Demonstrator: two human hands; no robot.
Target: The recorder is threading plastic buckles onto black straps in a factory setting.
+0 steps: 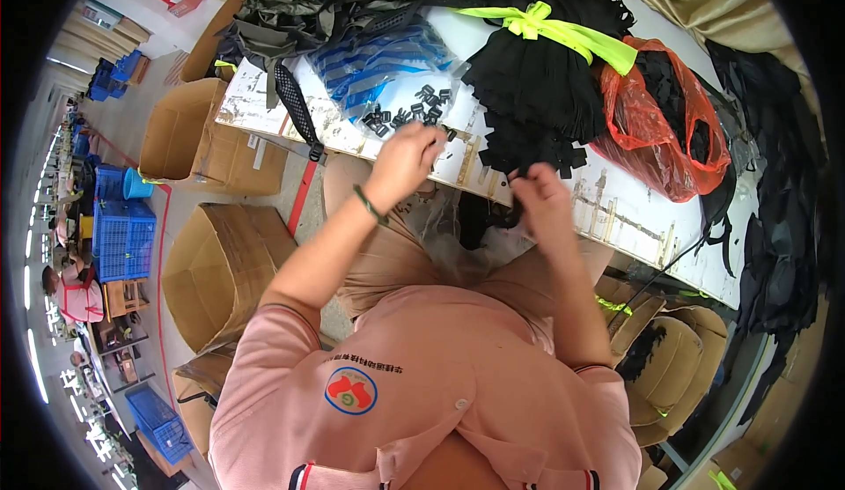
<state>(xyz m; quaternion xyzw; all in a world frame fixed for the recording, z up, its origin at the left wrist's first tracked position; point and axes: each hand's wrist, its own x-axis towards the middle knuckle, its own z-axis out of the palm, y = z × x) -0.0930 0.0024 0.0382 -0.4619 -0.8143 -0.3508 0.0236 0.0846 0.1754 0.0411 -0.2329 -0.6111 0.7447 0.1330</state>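
My left hand is over the near edge of the white table, its fingers curled together beside a loose pile of small black plastic buckles. Whatever lies between those fingertips is too small to make out. My right hand pinches at the lower ends of a thick bundle of black webbing straps, with a bit of black strap at its fingertips. A neon yellow band is knotted round the bundle. Behind the buckles lies a clear plastic bag with blue stripes.
A red plastic bag with black pieces stands right of the bundle. Dark green fabric is heaped at the back left. Open cardboard boxes flank me on the left, another box at the right. Black straps hang at far right.
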